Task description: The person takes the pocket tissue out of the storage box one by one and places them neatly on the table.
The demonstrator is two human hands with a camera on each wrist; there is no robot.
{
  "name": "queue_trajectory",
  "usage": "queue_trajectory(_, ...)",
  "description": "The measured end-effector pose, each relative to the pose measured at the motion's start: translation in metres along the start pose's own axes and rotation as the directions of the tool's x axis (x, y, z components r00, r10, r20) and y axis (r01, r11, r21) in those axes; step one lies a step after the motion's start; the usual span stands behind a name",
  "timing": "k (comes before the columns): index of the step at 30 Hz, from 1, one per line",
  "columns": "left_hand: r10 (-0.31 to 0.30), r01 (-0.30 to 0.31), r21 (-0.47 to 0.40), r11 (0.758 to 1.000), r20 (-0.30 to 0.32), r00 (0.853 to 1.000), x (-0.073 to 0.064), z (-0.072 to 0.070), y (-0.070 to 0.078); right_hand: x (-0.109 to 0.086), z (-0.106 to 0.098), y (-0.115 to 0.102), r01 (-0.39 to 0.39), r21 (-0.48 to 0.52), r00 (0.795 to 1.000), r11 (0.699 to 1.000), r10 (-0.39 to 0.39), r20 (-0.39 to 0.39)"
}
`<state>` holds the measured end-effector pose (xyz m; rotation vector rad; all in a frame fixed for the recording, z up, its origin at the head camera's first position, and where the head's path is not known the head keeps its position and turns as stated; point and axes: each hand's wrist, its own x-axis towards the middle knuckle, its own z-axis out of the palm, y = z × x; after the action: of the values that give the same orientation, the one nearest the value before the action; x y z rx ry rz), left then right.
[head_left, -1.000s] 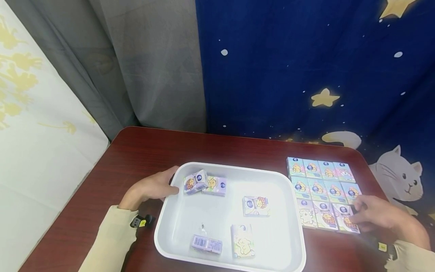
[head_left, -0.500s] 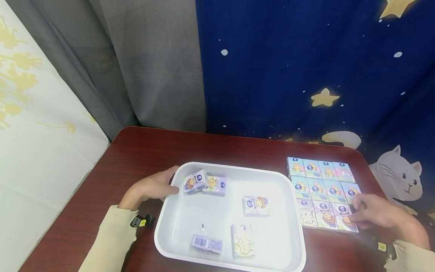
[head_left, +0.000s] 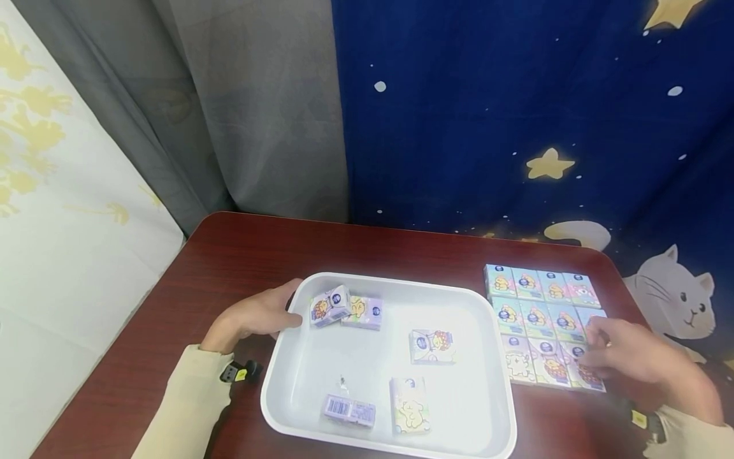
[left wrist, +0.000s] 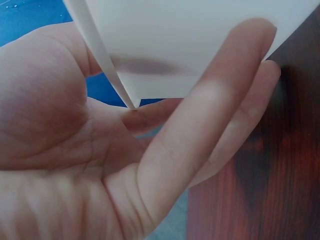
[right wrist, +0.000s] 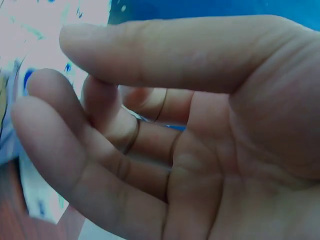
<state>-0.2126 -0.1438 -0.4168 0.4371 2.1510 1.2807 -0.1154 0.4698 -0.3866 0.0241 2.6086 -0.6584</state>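
My left hand (head_left: 255, 317) grips the left rim of a white tray (head_left: 375, 354), thumb over the edge. In the left wrist view the tray wall (left wrist: 150, 35) stands between thumb and fingers. My right hand (head_left: 636, 354) hovers at the right side of a grid of small cartoon-printed tissue packs. Its fingertips overlap the nearest right pack (head_left: 585, 377). The right wrist view shows loosely bent fingers (right wrist: 60, 145) and nothing held.
Several packs lie scattered in the tray: a tilted one (head_left: 329, 307) leaning over another (head_left: 367, 313), a barcode-side one (head_left: 350, 411), a cream-figured one (head_left: 410, 408). The pack grid (head_left: 538, 319) adjoins the tray's right rim. Curtains hang behind the table (head_left: 367, 245).
My right hand has lifted slightly off the front-right pack and shifted a little up and left over the grid's edge. That pack moved slightly left earlier. My left hand stays put.
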Motion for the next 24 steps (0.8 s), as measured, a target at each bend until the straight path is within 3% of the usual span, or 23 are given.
queue_trajectory(8,0.001,-0.001,0.001,1.000,-0.002,1.000,-0.001,0.001,0.001,0.000,0.009,-0.045,0.107,-0.014,0.992,0.994,-0.108,-0.060)
queue_trajectory(13,0.002,-0.002,-0.011,1.000,0.000,1.000,0.000,0.001,0.001,0.001,0.018,-0.082,0.171,-0.075,0.981,0.982,-0.177,-0.079)
queue_trajectory(21,-0.019,0.019,0.007,1.000,-0.020,1.000,-0.001,0.001,0.001,0.002,0.033,-0.143,0.327,-0.236,0.935,0.915,-0.350,-0.060)
queue_trajectory(24,-0.028,0.029,0.014,0.999,-0.027,0.999,-0.001,0.001,0.001,0.003,0.036,-0.163,0.346,-0.250,0.932,0.904,-0.361,-0.017)
